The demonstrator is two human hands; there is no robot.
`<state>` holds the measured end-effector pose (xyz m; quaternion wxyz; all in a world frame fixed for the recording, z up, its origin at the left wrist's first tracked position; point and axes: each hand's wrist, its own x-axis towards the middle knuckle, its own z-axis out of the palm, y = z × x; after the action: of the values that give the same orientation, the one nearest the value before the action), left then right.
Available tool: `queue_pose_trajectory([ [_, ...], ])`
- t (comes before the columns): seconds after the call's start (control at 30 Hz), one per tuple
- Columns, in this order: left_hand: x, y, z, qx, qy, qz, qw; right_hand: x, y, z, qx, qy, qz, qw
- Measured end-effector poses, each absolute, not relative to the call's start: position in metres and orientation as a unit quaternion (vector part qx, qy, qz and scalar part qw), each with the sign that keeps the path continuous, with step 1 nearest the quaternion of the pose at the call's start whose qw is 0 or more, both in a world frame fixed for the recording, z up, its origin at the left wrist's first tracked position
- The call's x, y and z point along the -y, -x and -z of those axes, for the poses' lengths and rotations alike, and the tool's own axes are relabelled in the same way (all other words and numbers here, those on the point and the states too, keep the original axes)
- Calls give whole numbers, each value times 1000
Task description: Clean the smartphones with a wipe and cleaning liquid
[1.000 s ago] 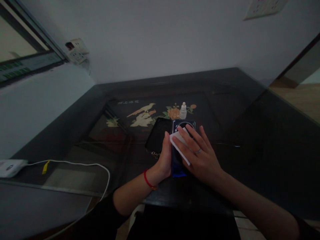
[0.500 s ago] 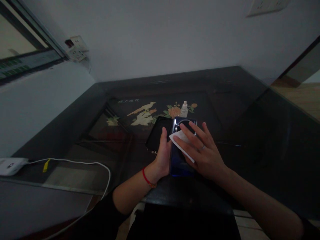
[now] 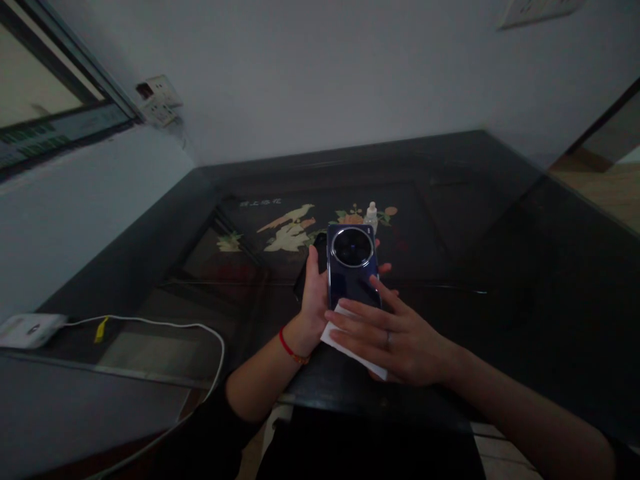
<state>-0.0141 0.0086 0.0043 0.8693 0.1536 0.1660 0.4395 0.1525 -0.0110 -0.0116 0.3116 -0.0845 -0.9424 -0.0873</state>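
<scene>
A dark blue smartphone [image 3: 351, 277] lies back up in my left hand [image 3: 315, 297], its big round camera ring at the far end. The left fingers wrap beneath it, and their tips show past its right edge. My right hand [image 3: 395, 337] presses a folded white wipe [image 3: 355, 355] over the phone's near end, fingers laid across it. Behind the left thumb, a black phone case [image 3: 301, 283] rests on the table, partly covered by hand and phone. Just beyond the phone stands a small clear dropper bottle [image 3: 371, 217] with a white cap.
The dark glossy table [image 3: 450, 233] carries a bird-and-flower picture [image 3: 287, 230]. At the left, a white device [image 3: 33, 331] has a white cable [image 3: 165, 324] with a yellow tag [image 3: 101, 331], trailing over the table's front edge. Walls border the back and left.
My right hand has slid the wipe from the camera end down to the phone's near end, uncovering the camera ring. My left hand and the phone have shifted slightly left.
</scene>
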Motion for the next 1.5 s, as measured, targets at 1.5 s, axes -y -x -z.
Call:
queue_pose_trajectory([
  [1.5, -8, 12, -13, -215, -127, -466, 849, 0, -163, 4, 912, 205, 75, 347],
])
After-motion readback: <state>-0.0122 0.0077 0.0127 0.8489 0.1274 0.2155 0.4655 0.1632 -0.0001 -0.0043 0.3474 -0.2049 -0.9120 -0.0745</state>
